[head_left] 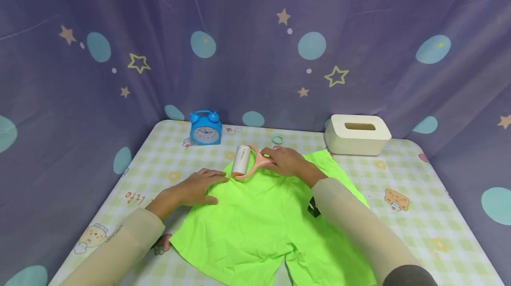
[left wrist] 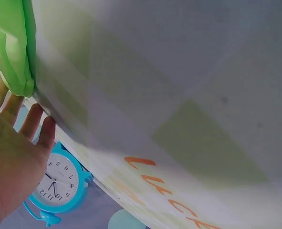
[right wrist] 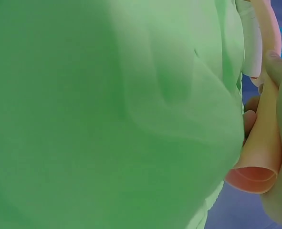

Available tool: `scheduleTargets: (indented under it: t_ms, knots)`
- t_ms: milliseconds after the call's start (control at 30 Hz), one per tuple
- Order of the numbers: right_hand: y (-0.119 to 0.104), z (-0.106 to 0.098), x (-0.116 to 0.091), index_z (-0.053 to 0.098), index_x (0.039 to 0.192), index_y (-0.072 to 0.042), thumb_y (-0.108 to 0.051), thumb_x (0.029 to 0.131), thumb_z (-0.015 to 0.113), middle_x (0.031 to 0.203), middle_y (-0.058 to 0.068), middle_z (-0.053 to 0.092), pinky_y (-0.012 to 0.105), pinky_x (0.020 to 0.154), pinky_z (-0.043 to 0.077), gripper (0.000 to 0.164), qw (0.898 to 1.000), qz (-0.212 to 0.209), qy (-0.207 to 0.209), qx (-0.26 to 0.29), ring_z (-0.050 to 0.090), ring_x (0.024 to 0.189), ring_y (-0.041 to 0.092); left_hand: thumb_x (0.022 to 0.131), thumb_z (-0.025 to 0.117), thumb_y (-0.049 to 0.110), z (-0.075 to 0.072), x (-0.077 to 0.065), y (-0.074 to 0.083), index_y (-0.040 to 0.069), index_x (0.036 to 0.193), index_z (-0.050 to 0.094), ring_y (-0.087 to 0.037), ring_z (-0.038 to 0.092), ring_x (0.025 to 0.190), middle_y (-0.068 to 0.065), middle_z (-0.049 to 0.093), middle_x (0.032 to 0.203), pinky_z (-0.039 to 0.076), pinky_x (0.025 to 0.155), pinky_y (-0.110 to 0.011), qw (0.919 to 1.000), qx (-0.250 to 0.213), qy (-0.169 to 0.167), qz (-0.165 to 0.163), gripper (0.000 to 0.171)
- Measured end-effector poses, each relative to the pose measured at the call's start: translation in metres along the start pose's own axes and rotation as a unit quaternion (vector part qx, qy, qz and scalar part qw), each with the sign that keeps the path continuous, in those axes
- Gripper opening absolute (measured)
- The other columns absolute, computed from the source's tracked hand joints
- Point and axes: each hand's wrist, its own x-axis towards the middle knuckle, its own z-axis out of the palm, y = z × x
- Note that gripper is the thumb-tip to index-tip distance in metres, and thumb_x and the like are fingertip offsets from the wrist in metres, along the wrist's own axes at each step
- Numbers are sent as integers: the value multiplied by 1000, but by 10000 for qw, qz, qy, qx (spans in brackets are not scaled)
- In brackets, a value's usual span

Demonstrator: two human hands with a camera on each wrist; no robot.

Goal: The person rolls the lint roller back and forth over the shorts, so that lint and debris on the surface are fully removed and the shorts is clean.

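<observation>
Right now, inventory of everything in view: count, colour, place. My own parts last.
shorts: 1, neon green with a dark mark, spread on the tabletop
lint roller: 1, white roll, pink handle, at the far edge of the shorts
alarm clock: 1, blue with white face, far left of the tabletop
ring: 1, green, far middle, beyond the roller
tissue box: 1, cream, far right
tabletop: 1, pale green-and-white check with prints, under everything
curtain: purple-blue with dots and stars, behind and at both sides; panel count unclear
left hand: 1, on the shorts' left edge
right hand: 1, gripping the handle
sleeves: 2, cream, on both arms
</observation>
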Motion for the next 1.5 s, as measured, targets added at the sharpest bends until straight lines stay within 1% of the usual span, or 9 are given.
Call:
scheduleTargets:
  t_ms: [200,433,533,633,800,1033,1133,1267,1500]
  knots:
    - [7,-5,-4,58,134,-20,-52,103,53,85,-3,58,31,67,46,45,9998,-45,-154,74,51,75,12,92,77,31,0,3,2,14,151,51,-41,41,141,-12,46,157,37,112,-64,10000,-80,-20,36,66]
    - [16,-12,-13,60,137,-19,-48,103,57,89,-6,58,29,66,44,45,9986,-141,-198,468,50,62,8,91,77,31,2,4,1,14,150,51,-41,42,141,-12,46,157,37,111,-65,10000,-72,19,51,67]
    - [17,-14,-17,59,137,-20,-48,102,57,79,-7,56,28,63,43,45,9986,-110,-219,471,47,59,8,91,77,31,1,4,1,15,150,51,-41,41,142,-12,46,157,36,111,-65,9999,-98,13,43,67]
    - [19,-18,-23,58,136,-20,-47,102,58,66,-9,48,27,59,39,43,9985,-60,-264,482,43,55,7,92,77,31,1,3,0,15,151,50,-41,41,142,-11,45,158,36,112,-64,10000,-61,0,29,67]
    - [27,-25,-37,58,137,-19,-44,102,60,58,-10,38,26,56,32,43,9985,3,-340,434,34,52,8,91,77,32,-1,1,-1,15,150,51,-41,41,142,-12,46,157,36,112,-65,10000,-22,10,-6,67]
    - [50,-26,-59,61,134,-24,-43,101,62,59,-12,40,26,58,35,38,9987,58,-222,453,36,53,6,91,77,31,-2,0,0,14,149,52,-43,41,141,-13,45,157,36,111,-65,10000,-73,14,34,66]
    - [57,-30,-69,63,132,-24,-43,100,64,57,-13,40,24,56,34,37,9986,20,-171,507,35,51,4,91,78,30,-3,-1,0,13,149,52,-43,41,142,-14,46,157,36,112,-65,9999,-125,37,49,66]
    - [65,-31,-81,65,128,-23,-42,98,67,58,-14,43,23,55,37,36,9986,2,-92,518,39,51,3,91,78,30,-3,-1,3,12,149,53,-44,42,141,-15,47,156,36,111,-66,9998,-173,53,67,65]
    - [78,-37,-103,64,127,-21,-38,97,70,61,-13,45,24,56,37,35,9992,78,-25,390,41,54,4,90,79,30,-2,1,3,13,148,53,-44,42,140,-14,47,156,36,110,-66,9998,-173,33,46,66]
